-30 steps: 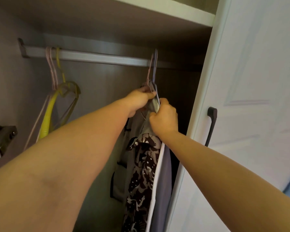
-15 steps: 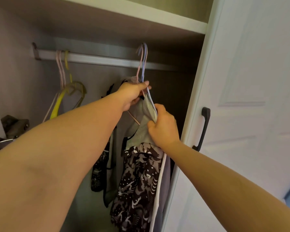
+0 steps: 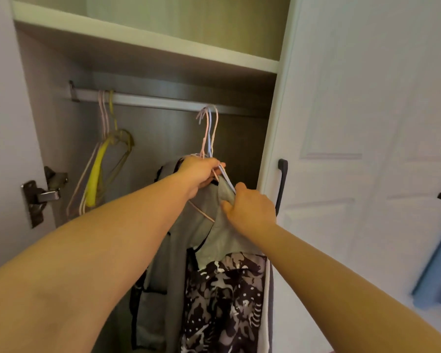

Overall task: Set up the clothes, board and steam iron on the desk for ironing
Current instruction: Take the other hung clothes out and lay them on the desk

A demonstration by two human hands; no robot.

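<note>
Mid-frame, the left hand (image 3: 201,171) grips the hangers (image 3: 209,133) below the rail (image 3: 148,100); the right hand (image 3: 250,207) pinches the grey clothes (image 3: 214,240). Best keep the hooks bunched and swing everything clear of the door (image 3: 367,123).

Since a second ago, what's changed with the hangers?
The hanger hooks, on the rail before, now sit below and in front of it, lifted off. Left hand still grips the hangers; right hand still pinches the grey garment. The yellow hanger stays put.
</note>
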